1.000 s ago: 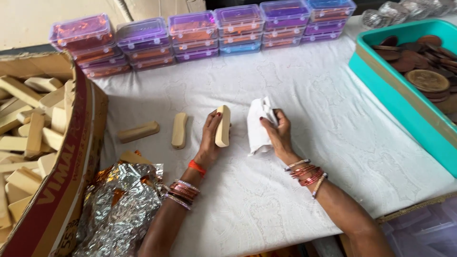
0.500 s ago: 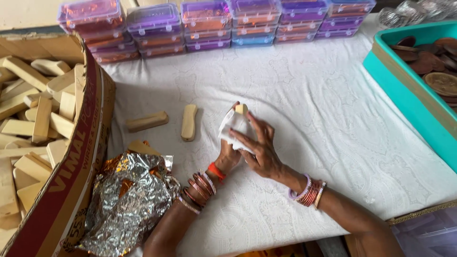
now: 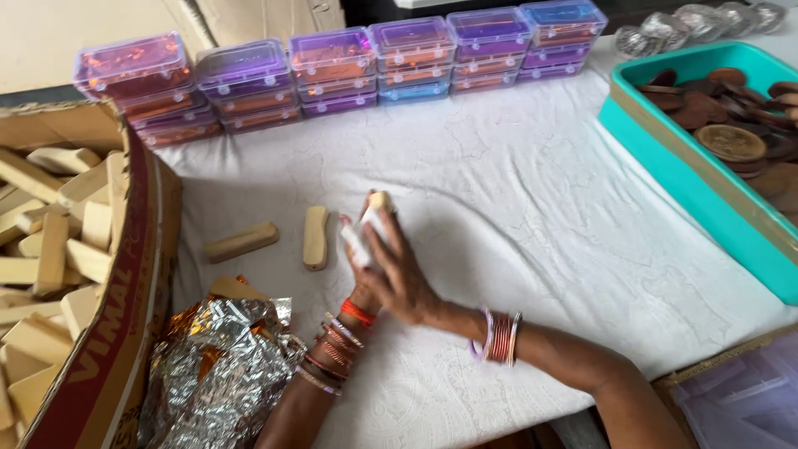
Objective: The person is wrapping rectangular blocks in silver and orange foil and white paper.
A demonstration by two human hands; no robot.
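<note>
White cloth [image 3: 532, 208] — hands [image 3: 391, 274] around wrapped block [image 3: 370, 224]

matt wooden blocks [image 3: 314, 237], crinkled shiny foil [image 3: 218, 366], white embossed cloth [image 3: 515, 191]

Two wooden blocks [image 3: 274, 239] lie between carton [image 3: 108, 366] and hands [image 3: 391, 270]

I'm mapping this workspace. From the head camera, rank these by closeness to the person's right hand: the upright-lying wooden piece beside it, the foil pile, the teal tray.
1. Wooden piece, just to the left of the right hand.
2. Foil pile, lower left by the cardboard box.
3. Teal tray, far right at the table's edge.
</note>
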